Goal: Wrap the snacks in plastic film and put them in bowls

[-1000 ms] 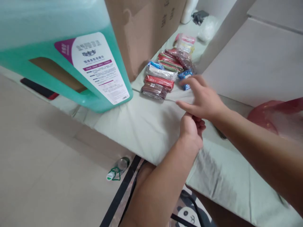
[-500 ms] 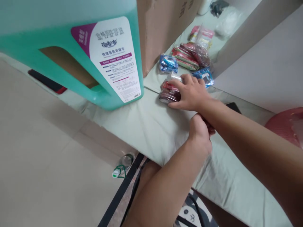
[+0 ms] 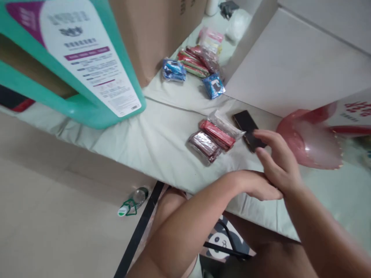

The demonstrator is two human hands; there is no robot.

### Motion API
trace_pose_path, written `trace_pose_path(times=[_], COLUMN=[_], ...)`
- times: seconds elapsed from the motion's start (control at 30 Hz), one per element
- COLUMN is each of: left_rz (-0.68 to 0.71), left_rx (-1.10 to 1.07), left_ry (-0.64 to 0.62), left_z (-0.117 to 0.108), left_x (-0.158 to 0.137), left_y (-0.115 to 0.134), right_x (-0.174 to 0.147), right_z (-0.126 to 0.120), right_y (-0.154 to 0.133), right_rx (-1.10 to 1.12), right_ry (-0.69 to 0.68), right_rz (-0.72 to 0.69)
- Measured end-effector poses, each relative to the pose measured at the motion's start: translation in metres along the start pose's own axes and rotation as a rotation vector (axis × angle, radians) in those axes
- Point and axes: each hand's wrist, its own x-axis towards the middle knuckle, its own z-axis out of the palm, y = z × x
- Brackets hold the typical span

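Note:
My right hand (image 3: 279, 160) hovers over the near end of a black phone (image 3: 246, 127), thumb and fingers apart, holding nothing visible. Against its wrist is my left hand (image 3: 257, 187), back upward; its fingers are mostly hidden, so I cannot see whether it holds anything. Left of the phone lie a dark maroon packet (image 3: 204, 146) and a red packet (image 3: 218, 134), both in clear wrapping, side by side. A clear, silvery wrapped packet (image 3: 226, 123) rests beside the red one.
Behind are two blue packets (image 3: 174, 70), red-green packets (image 3: 193, 63) and a pink packet (image 3: 211, 38). A green jug (image 3: 116, 90) and cardboard box (image 3: 150, 34) stand left. At right are a pink basin (image 3: 307, 143) and white box (image 3: 278, 65). A bottle (image 3: 135, 200) lies on the floor.
My right hand has let go of the wrapped packets and moved right toward the phone. The packets now lie nearer me. My left hand has shifted right with it, and the view has turned right.

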Motion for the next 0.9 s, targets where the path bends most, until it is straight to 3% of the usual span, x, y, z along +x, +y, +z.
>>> trace_pose_path(times=[0.07,0.13,0.27,0.43,0.57,0.63,0.7,0.77,0.83,0.9], left_rz=[-0.010,-0.001,-0.073,-0.049,-0.075,-0.103,-0.094,-0.060,-0.002,0.079], left_rx=[0.087,0.119,0.102,0.041,0.092,0.141,0.167,0.173,0.161,0.283], left_ry=[-0.135,-0.085,0.124,0.138,0.225,0.303,0.299,0.369,0.472,0.436], left_z=[0.005,0.011,0.023,0.034,0.049,0.058,0.068,0.081,0.098,0.121], left_x=[0.006,0.015,0.035,0.062,0.077,0.080,0.083,0.087,0.098,0.119], left_y=[0.005,0.006,0.002,0.005,0.012,0.014,0.015,0.020,0.034,0.058], right_x=[-0.051,-0.097,-0.159,-0.200,-0.189,-0.164,-0.139,-0.125,-0.125,-0.137], right_z=[-0.012,-0.023,-0.051,-0.082,-0.084,-0.085,-0.091,-0.101,-0.111,-0.124], right_y=[0.015,0.029,0.053,0.067,0.059,0.063,0.079,0.100,0.119,0.129], right_rx=[0.106,0.149,0.118,0.141,0.435,0.799,1.168,1.347,1.510,1.700], right_ry=[0.272,0.427,0.507,0.561,0.787,0.867,0.946,0.959,1.021,1.126], right_rz=[0.206,0.390,0.616,0.752,0.787,0.692,0.631,0.625,0.680,0.720])
